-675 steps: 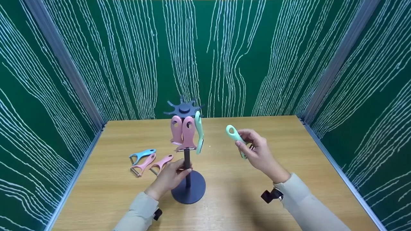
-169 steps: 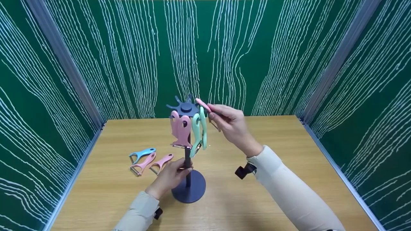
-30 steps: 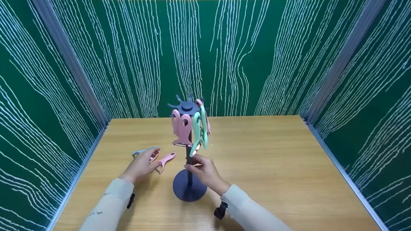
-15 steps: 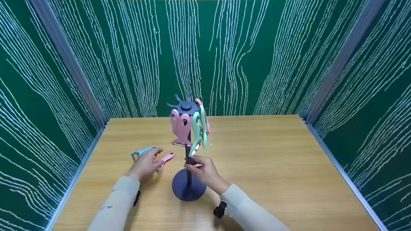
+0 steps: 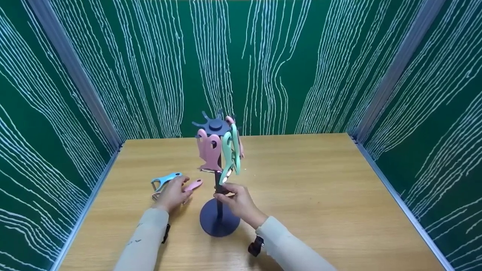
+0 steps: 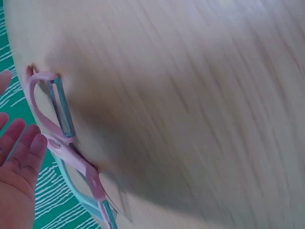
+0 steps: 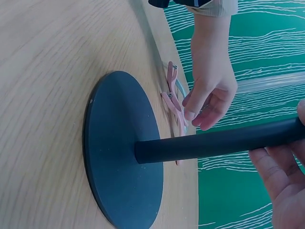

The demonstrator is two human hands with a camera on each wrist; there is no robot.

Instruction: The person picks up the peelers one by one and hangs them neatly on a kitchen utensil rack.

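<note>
White-streaked green walls (image 5: 260,67), wooden table (image 5: 320,203), right grip (image 5: 241,201) clasping dark stand (image 7: 205,145), left grip (image 5: 174,194) loose near peelers (image 5: 167,178)

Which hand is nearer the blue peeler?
Left. The left hand is right by the blue peeler, partly overlapping its handle in the head view; the right hand is farther off to the right, holding the dark stand pole.

Bright, even light fills the head view, with soft shadows on the light-brown rectangular wooden table (image 5: 320,188). The left wrist view is hazy, with pale glare top right, a broad blurred shadow and a bowed table edge.
</note>
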